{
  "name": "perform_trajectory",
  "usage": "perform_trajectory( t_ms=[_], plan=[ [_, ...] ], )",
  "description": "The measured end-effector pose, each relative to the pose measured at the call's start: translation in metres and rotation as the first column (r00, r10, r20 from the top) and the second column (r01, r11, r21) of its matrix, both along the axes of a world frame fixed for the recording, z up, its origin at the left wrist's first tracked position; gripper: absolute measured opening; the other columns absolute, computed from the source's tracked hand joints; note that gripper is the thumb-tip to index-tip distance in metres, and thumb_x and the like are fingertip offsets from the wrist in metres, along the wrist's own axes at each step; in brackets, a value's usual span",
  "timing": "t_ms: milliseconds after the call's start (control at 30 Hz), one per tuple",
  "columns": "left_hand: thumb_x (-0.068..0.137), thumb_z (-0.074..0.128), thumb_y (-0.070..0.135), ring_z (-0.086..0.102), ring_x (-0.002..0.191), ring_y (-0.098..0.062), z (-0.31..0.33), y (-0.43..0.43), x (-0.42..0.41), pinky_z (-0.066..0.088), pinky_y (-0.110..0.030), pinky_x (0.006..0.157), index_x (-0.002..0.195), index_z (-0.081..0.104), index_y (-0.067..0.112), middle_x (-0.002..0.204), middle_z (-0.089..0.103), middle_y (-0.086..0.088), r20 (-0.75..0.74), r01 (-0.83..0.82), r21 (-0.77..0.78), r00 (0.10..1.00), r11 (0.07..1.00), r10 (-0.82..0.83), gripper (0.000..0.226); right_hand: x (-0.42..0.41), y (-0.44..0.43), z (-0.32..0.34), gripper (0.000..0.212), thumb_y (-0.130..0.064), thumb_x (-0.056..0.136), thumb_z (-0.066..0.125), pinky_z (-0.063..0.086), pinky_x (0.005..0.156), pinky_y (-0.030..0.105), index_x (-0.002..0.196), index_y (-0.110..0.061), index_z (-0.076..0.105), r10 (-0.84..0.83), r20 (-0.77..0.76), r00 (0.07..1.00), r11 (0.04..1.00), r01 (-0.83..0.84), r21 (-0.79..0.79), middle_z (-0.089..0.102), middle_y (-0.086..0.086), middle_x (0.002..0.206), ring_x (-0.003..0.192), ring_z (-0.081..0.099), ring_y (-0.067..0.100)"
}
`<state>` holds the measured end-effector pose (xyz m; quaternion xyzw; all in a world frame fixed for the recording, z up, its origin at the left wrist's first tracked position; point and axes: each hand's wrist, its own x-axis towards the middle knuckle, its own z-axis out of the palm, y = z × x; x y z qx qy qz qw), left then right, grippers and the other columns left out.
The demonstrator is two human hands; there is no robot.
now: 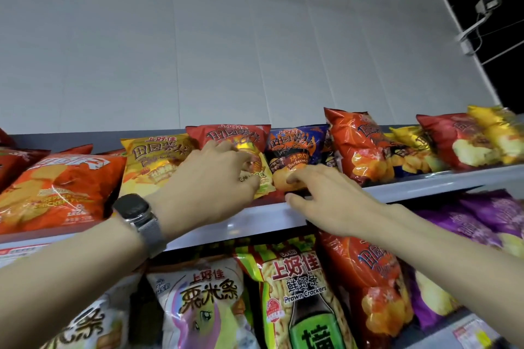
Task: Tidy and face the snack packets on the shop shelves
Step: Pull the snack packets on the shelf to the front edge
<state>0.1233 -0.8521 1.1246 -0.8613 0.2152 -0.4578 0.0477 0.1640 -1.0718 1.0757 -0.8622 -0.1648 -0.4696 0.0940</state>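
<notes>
On the top shelf [255, 218] a row of crisp packets leans back. My left hand [209, 181], with a watch on its wrist, grips the lower part of a red packet [229, 136] in the middle of the row. A yellow packet [153, 159] stands to its left and a dark blue barbecue packet [295, 147] to its right. My right hand [326, 198] lies with loosely spread fingers at the blue packet's lower edge, fingertips touching it over the shelf's front lip. The bottoms of both packets are hidden behind my hands.
A large orange packet [59, 187] lies at the left of the top shelf; orange [360, 147], red [459, 139] and yellow [493, 133] packets stand to the right. The shelf below holds corn sticks [207, 300], prawn crackers [300, 289], orange and purple [482, 221] packets. A camera [487, 3] hangs upper right.
</notes>
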Motion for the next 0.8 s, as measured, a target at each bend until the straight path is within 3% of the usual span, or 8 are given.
perform_trajectory(
  t_ms=[200, 367, 467, 600, 633, 733, 800],
  plan=[
    [0.081, 0.035, 0.061, 0.063, 0.116, -0.03, 0.003, -0.068, 0.016, 0.054, -0.045, 0.094, 0.123, 0.071, 0.025, 0.125, 0.071, -0.004, -0.056, 0.085, -0.008, 0.995, 0.996, -0.085, 0.067, 0.006, -0.051, 0.006, 0.044, -0.044, 0.097, 0.053, 0.048, 0.101, 0.04, 0.135, -0.023, 0.06, -0.043, 0.143, 0.989, 0.998, 0.037, 0.043, 0.061, -0.005, 0.134, 0.124, 0.054, 0.018],
    [0.09, 0.052, 0.054, 0.063, 0.106, -0.031, 0.002, -0.137, 0.036, 0.049, -0.038, 0.081, 0.1, 0.063, 0.022, 0.104, 0.067, 0.0, -0.097, 0.164, -0.051, 0.981, 0.985, -0.168, 0.035, 0.016, -0.126, 0.004, 0.048, -0.04, 0.094, 0.052, 0.045, 0.106, 0.041, 0.139, -0.022, 0.055, -0.088, 0.247, 0.965, 0.989, 0.056, 0.135, 0.057, -0.003, 0.142, 0.13, 0.051, 0.021],
    [0.094, 0.062, 0.044, 0.061, 0.101, -0.023, 0.009, -0.186, 0.053, 0.041, -0.033, 0.076, 0.107, 0.054, 0.027, 0.102, 0.062, 0.006, -0.151, 0.258, -0.132, 0.949, 0.957, -0.276, 0.024, 0.029, -0.181, 0.013, 0.053, -0.043, 0.091, 0.046, 0.046, 0.105, 0.04, 0.139, -0.023, 0.055, -0.184, 0.301, 0.936, 0.974, 0.133, 0.182, 0.058, -0.002, 0.144, 0.129, 0.054, 0.023],
    [0.089, 0.069, 0.051, 0.069, 0.075, -0.014, 0.023, -0.242, 0.091, 0.054, -0.03, 0.067, 0.133, 0.043, 0.019, 0.094, 0.074, 0.0, -0.297, 0.243, -0.401, 0.877, 0.883, -0.377, 0.061, 0.057, -0.252, 0.031, 0.054, -0.043, 0.093, 0.051, 0.047, 0.099, 0.04, 0.144, -0.024, 0.052, -0.296, 0.222, 0.929, 0.922, 0.217, 0.322, 0.059, 0.003, 0.144, 0.132, 0.053, 0.027],
    [0.087, 0.072, 0.054, 0.07, 0.078, -0.015, 0.026, -0.254, 0.1, 0.058, -0.033, 0.07, 0.135, 0.04, 0.016, 0.103, 0.072, -0.002, -0.31, 0.226, -0.475, 0.862, 0.85, -0.402, 0.07, 0.067, -0.267, 0.036, 0.056, -0.044, 0.093, 0.053, 0.047, 0.099, 0.041, 0.145, -0.024, 0.05, -0.296, 0.173, 0.939, 0.907, 0.219, 0.359, 0.058, 0.004, 0.146, 0.132, 0.054, 0.028],
    [0.069, 0.081, 0.064, 0.059, 0.125, -0.024, 0.033, -0.279, 0.125, 0.052, -0.044, 0.106, 0.151, 0.024, 0.012, 0.144, 0.053, -0.005, -0.266, 0.191, -0.662, 0.844, 0.725, -0.466, 0.112, 0.103, -0.311, 0.052, 0.071, -0.054, 0.085, 0.058, 0.051, 0.099, 0.044, 0.148, -0.022, 0.047, -0.25, 0.033, 0.968, 0.88, 0.213, 0.425, 0.058, 0.008, 0.145, 0.129, 0.057, 0.033],
    [0.061, 0.082, 0.066, 0.055, 0.132, -0.028, 0.035, -0.287, 0.139, 0.048, -0.048, 0.112, 0.156, 0.014, 0.015, 0.148, 0.05, -0.006, -0.222, 0.199, -0.731, 0.835, 0.653, -0.504, 0.127, 0.127, -0.331, 0.063, 0.09, -0.068, 0.078, 0.061, 0.05, 0.102, 0.045, 0.152, -0.019, 0.042, -0.19, -0.07, 0.979, 0.873, 0.201, 0.444, 0.057, 0.009, 0.147, 0.131, 0.056, 0.034]
  ],
)
